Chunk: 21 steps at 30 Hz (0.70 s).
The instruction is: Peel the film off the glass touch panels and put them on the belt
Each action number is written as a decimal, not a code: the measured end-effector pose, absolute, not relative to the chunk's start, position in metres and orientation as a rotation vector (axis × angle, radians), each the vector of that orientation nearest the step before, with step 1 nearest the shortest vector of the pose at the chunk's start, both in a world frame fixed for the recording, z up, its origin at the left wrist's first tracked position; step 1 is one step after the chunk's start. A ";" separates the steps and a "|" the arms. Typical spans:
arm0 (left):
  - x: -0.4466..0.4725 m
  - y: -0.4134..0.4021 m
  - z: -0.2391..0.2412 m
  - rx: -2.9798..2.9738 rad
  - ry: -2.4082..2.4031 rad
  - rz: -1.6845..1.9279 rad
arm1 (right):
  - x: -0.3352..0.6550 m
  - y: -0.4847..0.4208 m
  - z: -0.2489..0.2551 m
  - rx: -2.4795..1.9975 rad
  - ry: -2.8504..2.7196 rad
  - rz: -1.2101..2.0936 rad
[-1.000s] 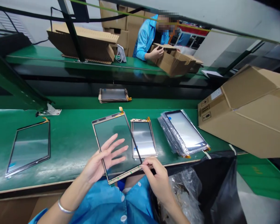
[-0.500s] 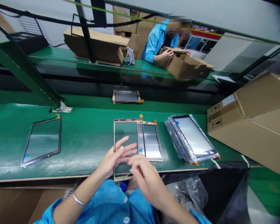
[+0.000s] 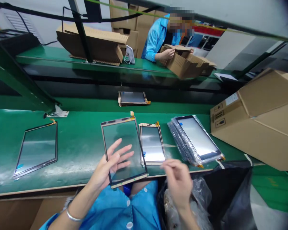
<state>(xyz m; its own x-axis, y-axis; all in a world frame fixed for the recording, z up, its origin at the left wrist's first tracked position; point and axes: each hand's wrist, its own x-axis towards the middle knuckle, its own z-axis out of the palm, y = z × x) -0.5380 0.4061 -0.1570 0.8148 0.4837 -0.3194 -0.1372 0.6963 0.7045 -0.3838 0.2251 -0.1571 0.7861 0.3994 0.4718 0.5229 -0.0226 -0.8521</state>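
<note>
My left hand (image 3: 110,166) grips the left edge of a clear touch-screen panel (image 3: 122,143) with a dark border and an orange ribbon tab on top. The panel is tilted, and my fingers show through its glass. Off its lower right corner is my right hand (image 3: 179,182), fingertips pinched together and slightly blurred; what they hold, if anything, I cannot make out. Above it shows a thin pale strip (image 3: 170,145); whether the hand touches it I cannot tell. Behind the held panel, a stack of similar panels (image 3: 152,143) lies on the green bench (image 3: 84,134).
Another panel (image 3: 38,148) lies at the left. Plastic-wrapped panels (image 3: 196,137) are piled at the right, beside a large carton (image 3: 259,121). A smaller stack (image 3: 132,98) sits farther back. Across the bench, a co-worker (image 3: 153,41) handles a cardboard box (image 3: 184,64). A black bag (image 3: 230,191) hangs at the front edge.
My right hand has moved away from the panel's lower edge, to the right. The held panel has shifted left and tilted, still in my left hand. The whole view has shifted slightly.
</note>
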 end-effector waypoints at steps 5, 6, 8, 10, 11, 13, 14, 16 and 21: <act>-0.534 0.401 -0.147 0.797 0.531 0.429 | -0.427 0.216 -0.188 -1.717 -0.746 0.247; -0.534 0.399 -0.146 0.804 0.526 0.427 | -0.428 0.217 -0.186 -1.712 -0.761 0.244; -0.536 0.396 -0.144 0.815 0.508 0.426 | -0.426 0.220 -0.180 -1.706 -0.784 0.235; -0.539 0.393 -0.142 0.830 0.493 0.433 | -0.422 0.223 -0.175 -1.708 -0.796 0.227; -0.540 0.391 -0.142 0.843 0.492 0.438 | -0.420 0.225 -0.173 -1.718 -0.803 0.222; -0.542 0.386 -0.140 0.874 0.497 0.448 | -0.420 0.226 -0.172 -1.748 -0.829 0.198; -0.541 0.384 -0.140 0.888 0.504 0.457 | -0.422 0.225 -0.171 -1.765 -0.848 0.176; -0.537 0.380 -0.139 0.901 0.525 0.496 | -0.431 0.216 -0.170 -1.778 -0.922 0.150; -0.523 0.391 -0.142 0.850 0.593 0.697 | -0.460 0.179 -0.177 -1.798 -1.051 0.349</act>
